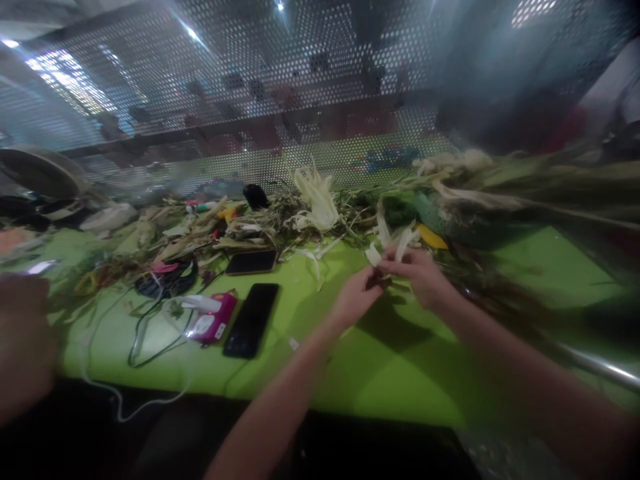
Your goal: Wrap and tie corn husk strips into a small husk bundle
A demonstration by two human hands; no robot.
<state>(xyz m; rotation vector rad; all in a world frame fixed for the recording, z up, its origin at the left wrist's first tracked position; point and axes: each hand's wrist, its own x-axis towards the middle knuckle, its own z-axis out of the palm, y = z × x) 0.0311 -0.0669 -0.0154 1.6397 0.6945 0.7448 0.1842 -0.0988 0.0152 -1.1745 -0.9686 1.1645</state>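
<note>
Over the green tabletop (325,363), my left hand (359,295) and my right hand (419,270) meet, fingers pinched together. Between them they hold a pale, ribbon-like strip of corn husk (374,255), its ends curling up above the fingertips. Blur hides exactly how the strip is folded. Beyond my hands lies a yellow tool handle or similar piece (432,237). A pale bunch of dried husk (316,200) stands behind, to the left of my hands. Thin husk scraps (316,259) lie in front of it.
A black phone (251,320), another phone (251,262) and a magenta power adapter (215,320) with cables lie to the left. Dried husks (173,243) run along a perforated metal panel (320,100). Another person's blurred arm (25,340) shows at far left.
</note>
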